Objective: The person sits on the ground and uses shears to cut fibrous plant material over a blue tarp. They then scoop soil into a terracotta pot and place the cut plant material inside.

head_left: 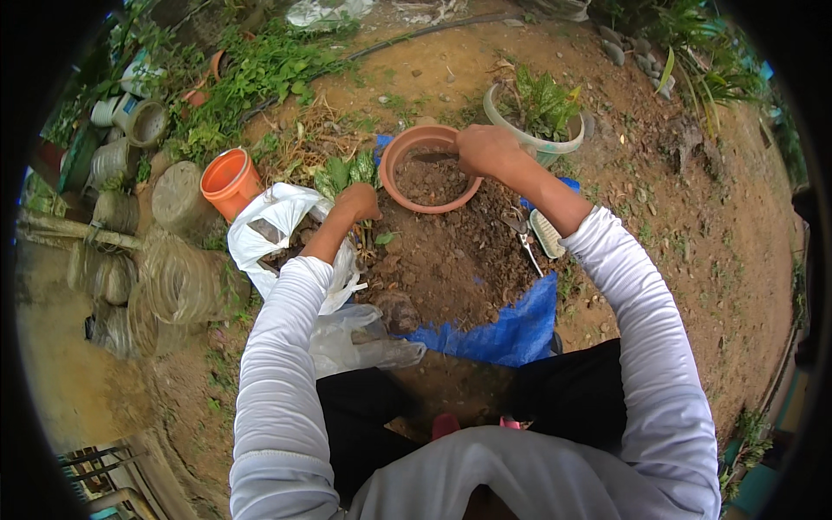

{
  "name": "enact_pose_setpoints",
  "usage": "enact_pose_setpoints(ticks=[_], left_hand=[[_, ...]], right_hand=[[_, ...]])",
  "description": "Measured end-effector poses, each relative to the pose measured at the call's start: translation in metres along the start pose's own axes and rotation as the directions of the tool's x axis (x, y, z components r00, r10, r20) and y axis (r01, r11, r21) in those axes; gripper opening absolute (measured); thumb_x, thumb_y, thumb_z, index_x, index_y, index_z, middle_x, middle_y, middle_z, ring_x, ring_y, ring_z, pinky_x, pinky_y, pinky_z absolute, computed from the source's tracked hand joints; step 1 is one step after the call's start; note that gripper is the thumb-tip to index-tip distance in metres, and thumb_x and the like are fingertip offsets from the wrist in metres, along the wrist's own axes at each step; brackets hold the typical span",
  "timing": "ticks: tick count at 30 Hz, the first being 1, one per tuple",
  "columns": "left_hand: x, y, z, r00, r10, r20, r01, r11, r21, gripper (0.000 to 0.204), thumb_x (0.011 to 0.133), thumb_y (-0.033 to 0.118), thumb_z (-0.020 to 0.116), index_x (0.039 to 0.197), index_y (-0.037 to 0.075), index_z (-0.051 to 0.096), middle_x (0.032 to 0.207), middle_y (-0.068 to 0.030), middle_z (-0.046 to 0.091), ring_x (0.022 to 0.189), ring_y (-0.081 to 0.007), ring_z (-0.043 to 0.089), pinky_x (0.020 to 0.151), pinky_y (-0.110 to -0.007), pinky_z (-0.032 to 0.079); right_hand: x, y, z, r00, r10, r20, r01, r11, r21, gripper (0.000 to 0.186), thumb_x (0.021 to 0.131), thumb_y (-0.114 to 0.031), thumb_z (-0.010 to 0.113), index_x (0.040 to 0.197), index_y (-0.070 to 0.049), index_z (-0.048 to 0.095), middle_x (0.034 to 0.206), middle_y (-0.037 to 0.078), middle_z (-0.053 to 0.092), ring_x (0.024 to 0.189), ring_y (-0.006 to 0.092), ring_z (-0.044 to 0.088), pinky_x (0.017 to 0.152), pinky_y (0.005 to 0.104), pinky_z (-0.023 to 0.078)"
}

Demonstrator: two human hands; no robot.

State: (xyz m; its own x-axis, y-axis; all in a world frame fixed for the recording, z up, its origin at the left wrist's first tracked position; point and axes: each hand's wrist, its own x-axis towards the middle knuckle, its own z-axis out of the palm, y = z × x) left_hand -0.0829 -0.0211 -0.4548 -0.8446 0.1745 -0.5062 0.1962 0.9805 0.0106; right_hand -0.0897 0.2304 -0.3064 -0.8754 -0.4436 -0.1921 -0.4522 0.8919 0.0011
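Observation:
My left hand (357, 204) is closed around the stems of a leafy plant (343, 174), whose speckled green leaves rise past the fingers and whose stems hang below. Over the right rim of a round terracotta-coloured pot (423, 206) is my right hand (487, 149), closed in a fist. A dark, flat-bladed tool (432, 157) reaches from it into the pot; its handle is hidden in the hand. Brown soil (426, 179) partly fills the pot. Loose soil (451, 260) lies in front, spread over a blue plastic sheet (511, 325).
A white plastic bag (277, 208) with soil and an orange pot (232, 179) stand left. A clear bag (355, 338) lies nearer me. Right of the soil are a scrub brush (547, 234) and a metal-bladed tool (529, 254). A pale planter (520, 130) with a plant stands behind.

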Motion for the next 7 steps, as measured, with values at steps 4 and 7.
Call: enact_pose_setpoints(ticks=[4,7], left_hand=[[0.001,0.047,0.058,1.000,0.031,-0.003,-0.030,0.997,0.066,0.033,0.079,0.033,0.067,0.096,0.005,0.072,0.094,-0.0182,0.068,0.090,-0.0324,0.067,0.079,-0.040,0.054],[0.009,0.036,0.076,0.990,-0.024,-0.137,0.019,0.999,-0.041,0.041,0.079,0.043,0.067,0.102,0.009,0.072,0.096,-0.0146,0.070,0.097,-0.0277,0.066,0.091,-0.042,0.049]], right_hand=[[0.007,0.012,0.030,0.997,-0.026,0.077,0.025,1.000,0.018,0.026,0.076,-0.015,0.063,0.100,-0.009,0.071,0.098,0.015,0.069,0.092,0.0291,0.067,0.077,0.0404,0.054],[0.005,0.006,0.032,0.992,-0.050,0.113,0.048,0.999,0.018,0.045,0.075,-0.017,0.065,0.120,-0.022,0.065,0.103,0.014,0.067,0.095,0.0298,0.065,0.082,0.0398,0.053]])
